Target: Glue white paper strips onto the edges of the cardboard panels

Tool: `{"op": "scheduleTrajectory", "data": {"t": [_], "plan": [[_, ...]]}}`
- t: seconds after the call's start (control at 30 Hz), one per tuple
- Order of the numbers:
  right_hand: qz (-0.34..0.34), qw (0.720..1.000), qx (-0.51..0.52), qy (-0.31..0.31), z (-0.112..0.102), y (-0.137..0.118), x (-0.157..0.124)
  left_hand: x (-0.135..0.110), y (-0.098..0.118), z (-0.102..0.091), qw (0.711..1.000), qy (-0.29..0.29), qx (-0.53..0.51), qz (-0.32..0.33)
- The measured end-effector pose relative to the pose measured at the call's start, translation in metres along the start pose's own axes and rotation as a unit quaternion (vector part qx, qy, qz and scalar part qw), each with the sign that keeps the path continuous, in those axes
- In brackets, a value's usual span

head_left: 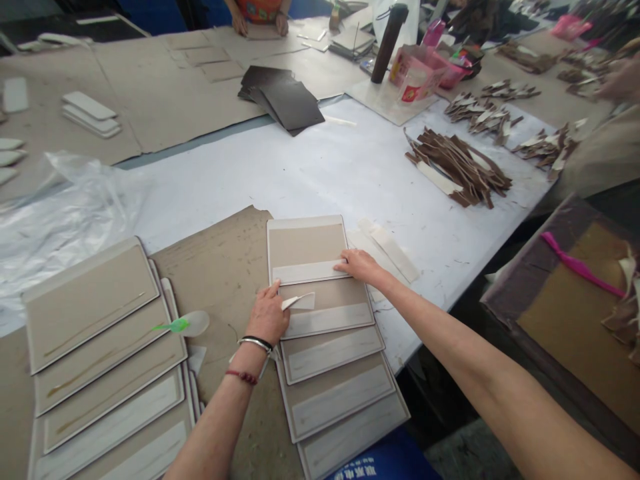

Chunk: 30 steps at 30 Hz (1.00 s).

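My left hand (267,312) is at the left edge of an overlapping row of beige panels (307,241). A small white folded piece (300,301) sticks out between its closed fingers, while its index fingertip touches the left end of a white strip (305,271). That strip lies flat along the lower edge of the top panel. At the strip's right end, my right hand (359,265) has its fingers closed on the strip and panel edge. Lower panels in the row also carry white strips (335,350).
On the left, another row of panels (90,300) shows brown glue-like lines, with a green-tipped bottle (193,324) over its edge. Loose white strips (387,247) lie right. Farther back are dark sheets (287,100), brown scraps (455,163), a pink basket (417,67) and a person's hands (281,25).
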State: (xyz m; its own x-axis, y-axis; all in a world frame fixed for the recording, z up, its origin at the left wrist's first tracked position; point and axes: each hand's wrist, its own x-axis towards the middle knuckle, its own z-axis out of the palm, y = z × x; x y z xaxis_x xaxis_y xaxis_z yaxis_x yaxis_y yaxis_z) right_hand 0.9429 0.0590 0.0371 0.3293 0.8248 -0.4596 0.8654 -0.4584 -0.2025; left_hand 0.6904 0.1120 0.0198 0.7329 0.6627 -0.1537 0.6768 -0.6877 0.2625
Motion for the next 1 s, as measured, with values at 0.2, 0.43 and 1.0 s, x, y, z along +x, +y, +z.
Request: {"op": "scheduleTrajectory", "data": {"t": [0.2, 0.43, 1.0], "plan": [[-0.008, 1.000, 0.008, 0.003, 0.003, 0.003, 0.004, 0.000, 0.000, 0.000, 1.000, -0.007, -0.013, 0.007], [0.000, 1.000, -0.007, 0.024, 0.002, 0.001, -0.003, 0.000, 0.005, -0.004, 1.000, -0.002, -0.013, -0.011], [-0.234, 0.969, 0.034, 0.070, 0.043, -0.034, -0.051, -0.007, -0.001, 0.004, 0.999, 0.038, -0.018, 0.028]]}}
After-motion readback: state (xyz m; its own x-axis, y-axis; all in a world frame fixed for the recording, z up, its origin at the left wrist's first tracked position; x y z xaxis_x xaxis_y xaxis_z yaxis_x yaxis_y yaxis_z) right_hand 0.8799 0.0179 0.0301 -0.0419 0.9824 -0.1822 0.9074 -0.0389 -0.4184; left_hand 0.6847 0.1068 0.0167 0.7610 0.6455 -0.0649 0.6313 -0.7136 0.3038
